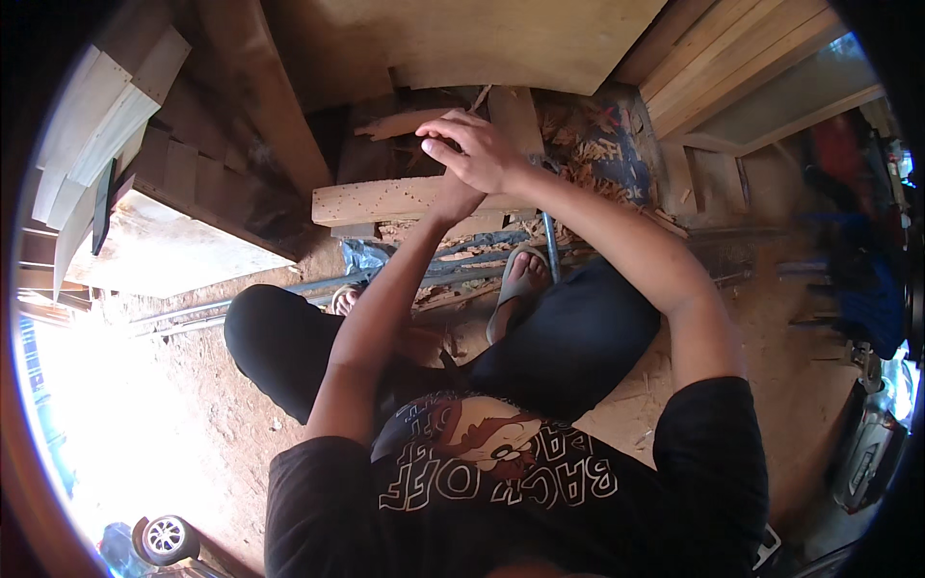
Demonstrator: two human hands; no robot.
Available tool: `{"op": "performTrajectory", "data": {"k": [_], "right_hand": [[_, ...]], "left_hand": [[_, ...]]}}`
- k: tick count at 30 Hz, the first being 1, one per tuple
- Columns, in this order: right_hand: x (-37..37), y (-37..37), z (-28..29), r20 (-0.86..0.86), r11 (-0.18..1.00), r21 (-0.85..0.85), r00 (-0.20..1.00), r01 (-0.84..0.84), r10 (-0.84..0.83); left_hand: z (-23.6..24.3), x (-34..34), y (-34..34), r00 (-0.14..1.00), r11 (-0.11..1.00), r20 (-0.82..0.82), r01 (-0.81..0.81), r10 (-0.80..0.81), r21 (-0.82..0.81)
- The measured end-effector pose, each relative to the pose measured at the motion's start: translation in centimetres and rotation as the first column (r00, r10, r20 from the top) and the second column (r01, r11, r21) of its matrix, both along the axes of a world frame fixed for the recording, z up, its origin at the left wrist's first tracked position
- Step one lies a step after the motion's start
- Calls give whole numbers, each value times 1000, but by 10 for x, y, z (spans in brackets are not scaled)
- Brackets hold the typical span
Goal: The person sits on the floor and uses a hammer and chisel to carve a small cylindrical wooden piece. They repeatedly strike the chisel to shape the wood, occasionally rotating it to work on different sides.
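Head view, and the two hands are stacked up near the top middle: right hand (479,157) lying across the left hand (462,196), thumb and fingers pointing off to the left with a small gap between them. Can't tell if the right is pinching anything underneath, and the left is mostly covered from the wrist up, so no clue if it's spread or pressed together either. The wooden beam (371,202) with all the little holes sits just left of the grip and a bit nearer the body, its right part running behind the left wrist; touching or not, can't say. A rough wood piece (395,124) lies just left of the fingers, slightly further out, and an upright-looking board (517,120) is right behind the right hand. Off to the right of the grip there's a mess of wood shavings (597,152) over a dark blue sheet (631,154). Big plywood panel (482,43) beyond the hands, a thin metal bar (551,246) below and right of them, and well below the grip a sandalled foot (521,279) between the dark-trousered knees
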State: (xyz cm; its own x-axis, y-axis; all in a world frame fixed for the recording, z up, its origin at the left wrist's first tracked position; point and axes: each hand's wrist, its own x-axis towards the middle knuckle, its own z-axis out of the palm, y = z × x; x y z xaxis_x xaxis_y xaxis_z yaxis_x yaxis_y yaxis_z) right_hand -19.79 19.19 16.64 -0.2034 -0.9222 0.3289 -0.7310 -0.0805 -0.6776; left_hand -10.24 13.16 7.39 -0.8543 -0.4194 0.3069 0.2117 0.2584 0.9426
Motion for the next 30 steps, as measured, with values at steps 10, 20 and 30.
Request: {"op": "performTrajectory", "data": {"k": [10, 20, 30], "right_hand": [[-31, 1, -6, 187, 983, -25, 966, 184, -176], [-41, 18, -2, 49, 954, 182, 967, 237, -249], [-131, 69, -2, 360, 832, 545, 867, 103, -344]], "left_hand": [[14, 10, 14, 999, 975, 39, 22, -32, 220], [16, 25, 19, 996, 973, 62, 45, -61, 225], [15, 22, -17, 988, 909, 126, -130, 87, 395]]}}
